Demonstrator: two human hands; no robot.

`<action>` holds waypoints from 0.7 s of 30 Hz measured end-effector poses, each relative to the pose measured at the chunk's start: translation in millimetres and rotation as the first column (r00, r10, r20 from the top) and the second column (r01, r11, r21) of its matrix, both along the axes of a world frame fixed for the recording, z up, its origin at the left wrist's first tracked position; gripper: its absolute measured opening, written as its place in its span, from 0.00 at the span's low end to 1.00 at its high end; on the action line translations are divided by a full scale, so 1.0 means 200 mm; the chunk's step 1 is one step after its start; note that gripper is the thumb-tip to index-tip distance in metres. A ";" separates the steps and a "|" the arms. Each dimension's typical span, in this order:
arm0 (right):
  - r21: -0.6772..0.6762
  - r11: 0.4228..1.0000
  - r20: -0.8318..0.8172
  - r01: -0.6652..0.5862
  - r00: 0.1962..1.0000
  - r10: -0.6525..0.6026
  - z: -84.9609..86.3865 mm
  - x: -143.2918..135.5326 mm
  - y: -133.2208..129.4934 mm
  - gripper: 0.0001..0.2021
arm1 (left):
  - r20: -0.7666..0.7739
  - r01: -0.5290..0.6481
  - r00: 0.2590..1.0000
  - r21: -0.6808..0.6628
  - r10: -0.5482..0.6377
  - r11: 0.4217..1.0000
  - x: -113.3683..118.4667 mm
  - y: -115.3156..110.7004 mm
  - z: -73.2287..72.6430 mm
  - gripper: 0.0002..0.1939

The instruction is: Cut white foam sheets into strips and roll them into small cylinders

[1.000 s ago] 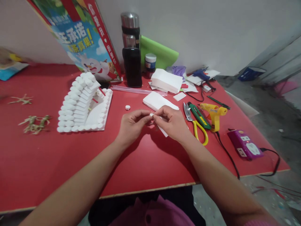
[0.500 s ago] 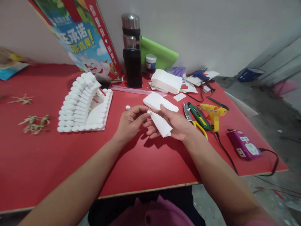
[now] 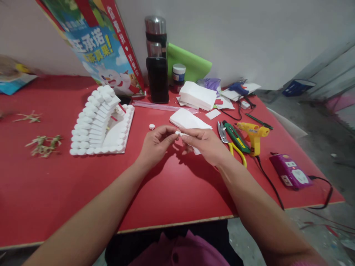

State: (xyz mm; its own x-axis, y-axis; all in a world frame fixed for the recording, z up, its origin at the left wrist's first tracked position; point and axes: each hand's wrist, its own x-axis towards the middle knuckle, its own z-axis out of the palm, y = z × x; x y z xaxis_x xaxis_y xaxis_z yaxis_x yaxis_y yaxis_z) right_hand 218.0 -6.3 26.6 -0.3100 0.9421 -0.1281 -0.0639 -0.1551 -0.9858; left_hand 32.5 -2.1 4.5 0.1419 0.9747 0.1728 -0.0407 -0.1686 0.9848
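Both hands meet over the middle of the red table. My left hand (image 3: 158, 145) pinches the small rolled end of a white paper piece (image 3: 196, 150). My right hand (image 3: 206, 144) closes its thumb and fingers on the same paper just beside that end, and covers most of it; a loose part shows below the fingers. Behind the hands lies a stack of folded white paper (image 3: 188, 119). A small white roll (image 3: 152, 126) rests on the table near my left hand. To the left stands a white model (image 3: 97, 125) edged with similar rounded white pieces.
Scissors (image 3: 231, 144), a green cutter (image 3: 236, 136), a yellow glue gun (image 3: 255, 135) and a purple power socket (image 3: 291, 171) lie at the right, with cables. A black phone-like object (image 3: 157, 79), a flask (image 3: 155, 29) and a printed box (image 3: 111, 55) stand behind. Dried knotted strands (image 3: 44, 145) lie left.
My right hand has turned over and closed its fingers on the paper near the rolled end. Less of the paper shows now. My left hand keeps its pinch.
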 end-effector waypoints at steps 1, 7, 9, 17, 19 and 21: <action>0.070 0.997 0.091 0.028 0.995 -0.035 0.00 0.00 0.00 0.16 | -0.002 -0.007 1.000 -0.009 0.007 1.000 0.00 0.00 0.00 0.07; 0.476 0.872 0.408 0.115 0.849 -0.335 -0.03 -0.04 -0.04 0.09 | -0.048 -0.088 0.995 -0.004 0.088 0.996 0.02 -0.02 0.01 0.07; 0.582 0.805 0.417 0.112 0.809 -0.414 -0.04 -0.06 -0.05 0.08 | -0.052 -0.118 0.992 0.009 0.118 0.993 0.03 -0.02 0.00 0.07; 0.669 0.742 0.379 0.034 0.844 -0.380 -0.03 -0.06 -0.06 0.07 | 0.052 -0.129 0.990 0.012 0.128 0.992 0.03 -0.03 0.01 0.05; 0.648 0.762 0.396 -0.001 0.855 -0.335 -0.02 -0.03 -0.05 0.07 | 0.088 -0.093 0.992 -0.023 0.095 0.995 0.02 -0.02 0.02 0.06; 0.625 0.780 0.409 -0.036 0.866 -0.287 -0.01 0.00 -0.04 0.07 | 0.108 -0.060 0.992 -0.049 0.065 0.997 0.01 -0.02 0.03 0.08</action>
State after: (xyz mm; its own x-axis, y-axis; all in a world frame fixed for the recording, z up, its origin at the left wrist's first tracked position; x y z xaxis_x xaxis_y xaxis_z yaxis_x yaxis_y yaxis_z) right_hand 217.5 -13.7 24.5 -0.2388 0.8951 0.3766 0.4420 0.4455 -0.7786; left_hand 34.4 -5.5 11.0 0.0628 0.9883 0.1388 -0.1398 -0.1290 0.9818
